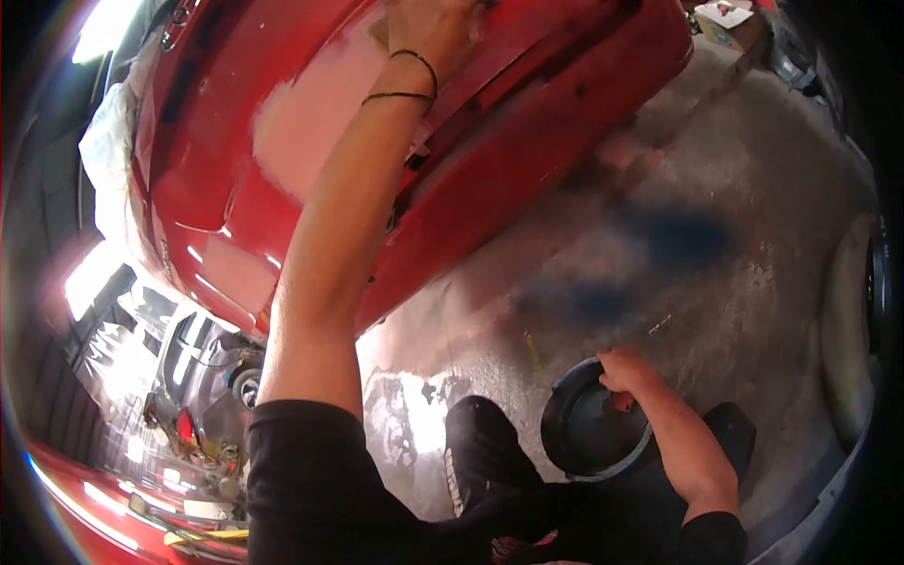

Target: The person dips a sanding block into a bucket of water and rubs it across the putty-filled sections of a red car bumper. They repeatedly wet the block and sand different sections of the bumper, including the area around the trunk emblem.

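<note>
My left hand [431, 30] is against the red car panel [377, 71] at the top edge of the view, two dark bands round its wrist. Its fingers are largely cut off or hidden. A small tan edge [380, 30] shows beside it, too little to name. Under that hand lies a large dull pink patch [306, 118] on the red paint. Low on the right, my right hand [623, 370] is closed on the rim of a round black bucket [563, 443]. Just below these fingers, a small red thing [621, 402] shows against the bucket's inside.
A wet concrete floor [490, 311] stretches right of the car. White plastic sheeting [113, 169] covers the car's left side. Another vehicle [193, 353] and clutter stand at the lower left. A cardboard box [725, 33] sits at the top right. My knee [480, 433] is beside the bucket.
</note>
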`<state>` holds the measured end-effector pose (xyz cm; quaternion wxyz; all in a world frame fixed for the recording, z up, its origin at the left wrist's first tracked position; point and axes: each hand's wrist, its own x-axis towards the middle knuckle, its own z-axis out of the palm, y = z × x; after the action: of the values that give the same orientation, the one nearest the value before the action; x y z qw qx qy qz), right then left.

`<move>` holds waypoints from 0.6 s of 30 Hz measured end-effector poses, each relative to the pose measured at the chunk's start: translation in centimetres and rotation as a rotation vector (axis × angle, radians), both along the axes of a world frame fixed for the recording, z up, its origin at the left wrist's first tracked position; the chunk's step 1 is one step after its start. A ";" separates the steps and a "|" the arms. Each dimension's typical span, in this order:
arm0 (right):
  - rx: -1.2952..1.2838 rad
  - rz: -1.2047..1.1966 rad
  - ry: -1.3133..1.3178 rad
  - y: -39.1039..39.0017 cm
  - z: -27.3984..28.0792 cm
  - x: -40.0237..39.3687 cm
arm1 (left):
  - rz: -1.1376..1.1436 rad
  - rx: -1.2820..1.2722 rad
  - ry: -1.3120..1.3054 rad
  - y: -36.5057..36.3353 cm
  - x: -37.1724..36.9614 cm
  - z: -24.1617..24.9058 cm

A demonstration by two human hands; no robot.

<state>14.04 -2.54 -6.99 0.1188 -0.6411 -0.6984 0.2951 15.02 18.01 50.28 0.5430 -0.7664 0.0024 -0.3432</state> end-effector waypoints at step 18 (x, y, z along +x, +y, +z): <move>0.002 0.003 -0.047 0.8 0.0 -0.2 | -0.014 -0.170 0.034 1.2 -3.6 -2.6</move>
<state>13.82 -1.70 -6.96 0.1026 -0.6468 -0.7022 0.2793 11.39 19.24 47.71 0.4734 -0.8154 -0.0120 -0.3330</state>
